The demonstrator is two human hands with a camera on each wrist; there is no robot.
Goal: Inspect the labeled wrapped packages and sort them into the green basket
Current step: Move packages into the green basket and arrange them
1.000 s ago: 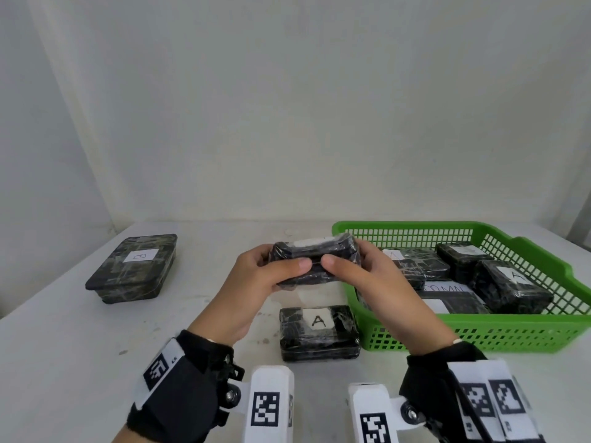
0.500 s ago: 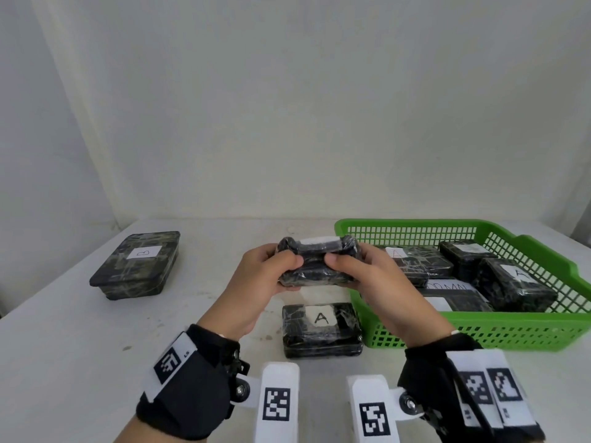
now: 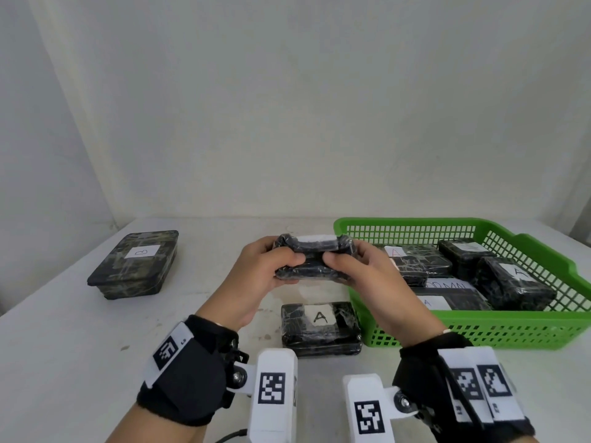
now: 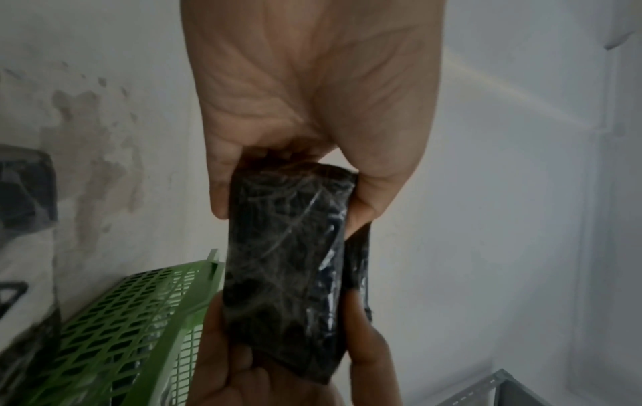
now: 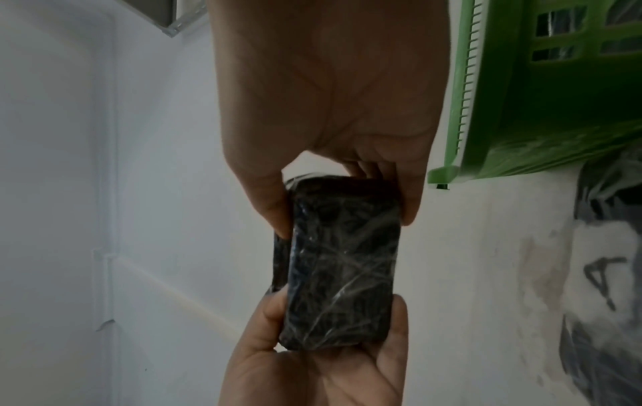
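Note:
Both hands hold one black film-wrapped package above the table, just left of the green basket. My left hand grips its left end and my right hand grips its right end, thumbs on the near side. Its white label faces up and away, so the letter is hidden. In the wrist views the package shows its dark underside between the two hands. Another package marked A lies on the table below the hands. Several wrapped packages lie in the basket.
A larger dark box labelled B sits at the far left of the white table. The basket takes up the right side. A white wall stands close behind the table.
The held package has tilted so its label turns further up and away, and both thumbs have shifted closer together on its near side. The view has dropped slightly.

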